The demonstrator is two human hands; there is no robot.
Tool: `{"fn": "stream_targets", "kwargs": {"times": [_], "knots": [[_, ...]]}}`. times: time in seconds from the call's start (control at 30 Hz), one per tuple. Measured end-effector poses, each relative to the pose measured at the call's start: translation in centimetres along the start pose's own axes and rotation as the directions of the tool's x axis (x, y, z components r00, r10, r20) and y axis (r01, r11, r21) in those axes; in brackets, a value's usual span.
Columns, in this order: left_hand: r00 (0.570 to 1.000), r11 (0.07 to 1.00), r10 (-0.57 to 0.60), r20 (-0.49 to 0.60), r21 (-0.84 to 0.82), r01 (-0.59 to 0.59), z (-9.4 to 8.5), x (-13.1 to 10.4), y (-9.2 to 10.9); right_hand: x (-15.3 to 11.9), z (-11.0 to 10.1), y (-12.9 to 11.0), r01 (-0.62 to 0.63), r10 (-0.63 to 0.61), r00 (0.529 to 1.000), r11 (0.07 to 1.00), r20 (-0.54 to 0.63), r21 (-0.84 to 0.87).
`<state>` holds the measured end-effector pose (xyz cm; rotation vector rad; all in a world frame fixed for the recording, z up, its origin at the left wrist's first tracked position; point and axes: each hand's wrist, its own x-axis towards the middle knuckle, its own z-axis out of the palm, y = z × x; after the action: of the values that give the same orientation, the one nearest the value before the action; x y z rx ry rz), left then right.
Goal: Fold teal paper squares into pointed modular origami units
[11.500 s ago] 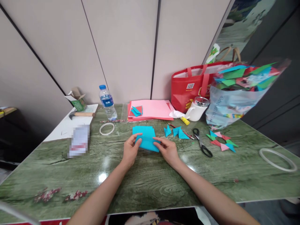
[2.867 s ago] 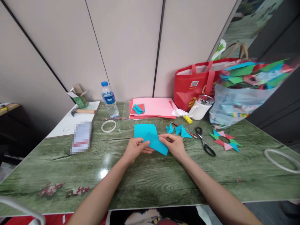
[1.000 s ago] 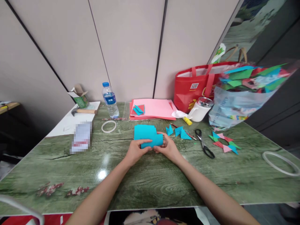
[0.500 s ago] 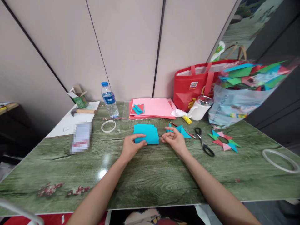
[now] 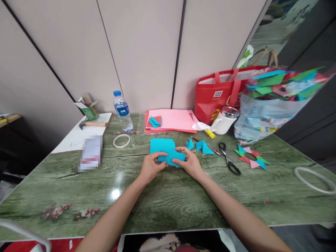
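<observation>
Between my two hands is a blue sheet of paper (image 5: 172, 158), held at its left and right ends. My left hand (image 5: 153, 165) pinches the left end, thumb in front and fingers behind. My right hand (image 5: 189, 161) grips the right end the same way. Just beyond, partly covered by the held sheet, lies a stack of blue paper (image 5: 160, 144) on the table. Several folded blue paper pieces (image 5: 201, 145) lie to the right of the stack, with a pencil (image 5: 214, 149) beside them.
Scissors (image 5: 229, 159) and a ring of coloured folded paper (image 5: 252, 157) lie to the right. Behind stand a white mug (image 5: 223, 122), a red bag (image 5: 210, 98) and a plastic bag of folded paper (image 5: 265, 115). Pink paper (image 5: 173, 119), a water bottle (image 5: 122, 111) and a hammer (image 5: 93, 124) are further back.
A blue sheet has come off the stack towards me. My right hand has moved left and now holds its right end; the folded pieces show more fully.
</observation>
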<state>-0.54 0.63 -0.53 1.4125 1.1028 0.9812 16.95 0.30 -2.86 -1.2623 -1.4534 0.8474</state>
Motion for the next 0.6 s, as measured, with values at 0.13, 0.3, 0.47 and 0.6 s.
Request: {"fn": "stream_targets", "kwargs": {"times": [0.13,0.3,0.47,0.6], "knots": [[0.999,0.983,-0.025,-0.047,-0.184,0.015,-0.7,0.3,0.6,0.4,-0.6,0.4,-0.036,0.036,0.999,0.999,-0.010,-0.009],[0.961,0.969,-0.014,-0.277,-0.242,-0.056,-1.8,1.0,0.8,0.5,-1.2,0.4,-0.043,0.037,0.996,0.997,-0.081,-0.064],[0.978,0.971,-0.077,-0.196,-0.239,0.029,-0.9,0.9,0.2,0.2,-0.8,-0.3,0.044,-0.051,0.984,0.998,-0.173,-0.043],[0.996,0.965,-0.086,-0.006,-0.250,0.082,0.4,0.1,-0.1,-0.5,-0.2,-1.2,0.233,-0.232,0.972,0.973,0.033,-0.002]]}}
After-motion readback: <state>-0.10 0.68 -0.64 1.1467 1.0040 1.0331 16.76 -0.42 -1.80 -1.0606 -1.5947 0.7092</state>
